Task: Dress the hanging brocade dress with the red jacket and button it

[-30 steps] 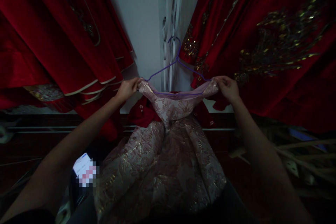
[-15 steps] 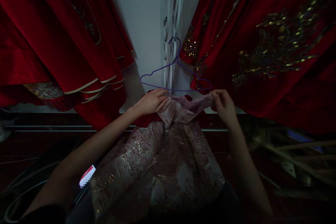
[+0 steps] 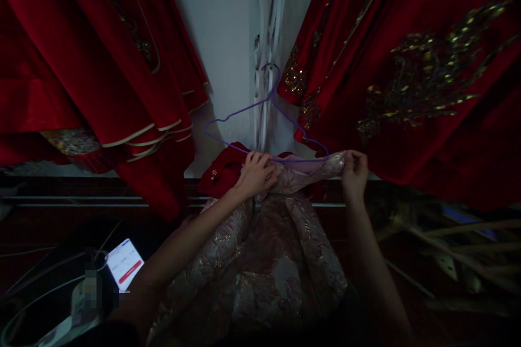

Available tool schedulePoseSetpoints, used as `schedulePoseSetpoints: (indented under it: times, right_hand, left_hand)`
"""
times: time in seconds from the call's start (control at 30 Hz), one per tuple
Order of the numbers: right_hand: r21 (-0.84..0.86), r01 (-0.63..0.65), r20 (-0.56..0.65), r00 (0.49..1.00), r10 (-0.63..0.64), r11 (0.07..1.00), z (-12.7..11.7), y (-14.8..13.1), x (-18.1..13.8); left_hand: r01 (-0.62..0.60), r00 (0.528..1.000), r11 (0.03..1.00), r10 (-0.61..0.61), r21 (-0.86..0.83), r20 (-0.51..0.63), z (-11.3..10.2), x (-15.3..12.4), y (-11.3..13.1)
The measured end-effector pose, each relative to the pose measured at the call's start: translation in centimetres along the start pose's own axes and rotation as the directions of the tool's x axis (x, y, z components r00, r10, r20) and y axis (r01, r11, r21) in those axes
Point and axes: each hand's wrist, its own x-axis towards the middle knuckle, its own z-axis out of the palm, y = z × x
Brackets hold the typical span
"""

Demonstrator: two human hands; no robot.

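A pink brocade dress (image 3: 264,249) with gold pattern hangs down in front of me. My left hand (image 3: 256,173) is closed on the middle of its neckline. My right hand (image 3: 353,169) pinches the right shoulder of the dress next to the right end of a purple wire hanger (image 3: 244,111). The hanger's left arm is bare and sticks out free of the dress. Its hook sits among white straps (image 3: 266,38) on the pale wall.
Red embroidered garments (image 3: 81,54) hang on the left and more red garments (image 3: 407,76) on the right. A small red cloth (image 3: 222,171) lies behind the dress. A lit phone screen (image 3: 124,263) and cables sit at the lower left. Pale sticks (image 3: 456,244) lie at the right.
The dress has come off the hanger's left end. My left hand moved from the left shoulder inward to the neckline's middle. My right hand dropped lower while keeping the right shoulder.
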Motion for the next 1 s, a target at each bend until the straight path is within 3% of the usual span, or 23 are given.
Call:
schedulePoseSetpoints:
  times: [0.17, 0.5, 0.63, 0.77, 0.9, 1.0]
  right_hand:
    - [-0.015, 0.019, -0.003, 1.0, -0.019, 1.0, 0.0, 0.1, 0.0]
    - [-0.095, 0.113, 0.013, 0.994, -0.113, 0.989, -0.2, -2.2, -0.3]
    - [-0.171, 0.209, 0.111, 0.975, -0.192, 0.963, 0.8, -4.0, 1.0]
    - [-0.287, 0.347, 0.259, 0.925, -0.277, 0.893, 2.9, -7.4, 3.2]
    - [-0.402, 0.364, 0.309, 0.918, -0.249, 0.84, 4.3, -9.7, 4.4]
    - [-0.419, 0.372, 0.32, 0.914, -0.249, 0.828, 3.8, -9.8, 4.3]
  left_hand:
    - [-0.024, 1.0, 0.999, 0.023, 0.024, 0.019, -2.0, -1.0, -1.0]
    - [-0.006, 0.999, 1.0, 0.005, 0.029, 0.042, -0.8, -0.4, -0.7]
    - [-0.022, 0.999, 0.997, 0.025, -0.076, 0.046, -0.6, -0.1, -1.1]
    - [-0.028, 0.997, 0.988, 0.039, -0.153, 0.069, 0.1, 0.9, -0.7]
    - [-0.005, 0.996, 0.99, 0.017, -0.144, 0.088, 1.0, 2.1, 0.1]
    - [-0.008, 0.993, 0.996, 0.018, -0.083, 0.118, 1.4, 2.6, 0.0]
